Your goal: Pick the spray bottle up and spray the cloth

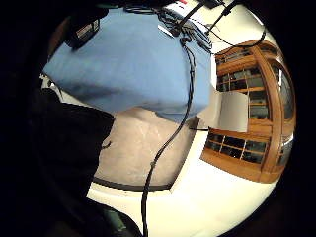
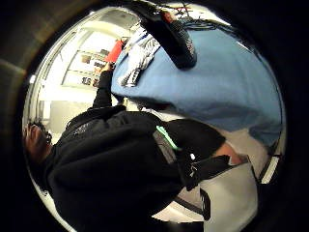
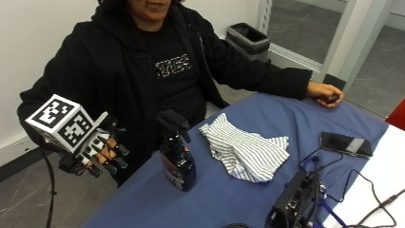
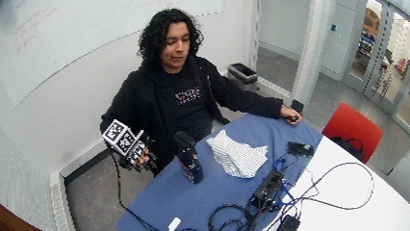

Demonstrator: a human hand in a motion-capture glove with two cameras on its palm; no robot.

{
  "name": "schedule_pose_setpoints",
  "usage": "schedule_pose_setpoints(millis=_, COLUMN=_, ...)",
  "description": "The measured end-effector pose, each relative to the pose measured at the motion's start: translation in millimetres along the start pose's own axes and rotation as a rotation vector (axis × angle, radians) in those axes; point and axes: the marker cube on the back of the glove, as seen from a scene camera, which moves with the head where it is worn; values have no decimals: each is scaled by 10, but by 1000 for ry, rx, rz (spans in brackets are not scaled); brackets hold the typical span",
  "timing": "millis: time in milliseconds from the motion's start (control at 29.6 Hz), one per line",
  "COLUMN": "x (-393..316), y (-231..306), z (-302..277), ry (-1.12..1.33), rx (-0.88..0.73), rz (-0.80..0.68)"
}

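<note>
One hand does the work here, the gloved right hand, and it hangs at the lower left of the outside view, out past the near edge of the blue table and holding nothing. Its fingers hang loosely curled and spread, pointing down and toward the table.

Next in from it, right of the hand in the frame and just inside the table's edge, stands the spray bottle. It is upright, its long axis vertical, dark body below and black trigger head on top, the nozzle seeming to point toward the right of the frame. A clear gap separates hand and bottle; nothing lies between them. The bottle's neck sits at about the hand's height or a little above, so by my judgement the reach goes sideways toward the frame's centre, with the fingers wrapping the neck under the trigger.

Beyond the bottle, toward the middle of the frame, lies the striped cloth, crumpled flat on the table, near the bottle but not touching it. Farthest back, at the upper right, the bare left hand rests on the table's far edge, well apart from both things, so the gloved hand is plainly the nearer one
</note>
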Motion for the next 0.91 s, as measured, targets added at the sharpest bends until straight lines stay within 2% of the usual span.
schedule_pose_setpoints(millis=270, x=-42, y=-60, z=10, ry=4, rx=11, rz=8)
schedule_pose_setpoints(millis=406, x=-241, y=-281, z=132, ry=-18, rx=63, rz=56)
schedule_pose_setpoints(millis=575, x=-10, y=-154, z=-43, ry=-14, rx=38, rz=-8)
schedule_pose_setpoints(millis=744, x=-263, y=-581, z=45, ry=-61, rx=107, rz=-25)
schedule_pose_setpoints(millis=913, x=-82, y=-641, z=-149, ry=-53, rx=76, rz=-116)
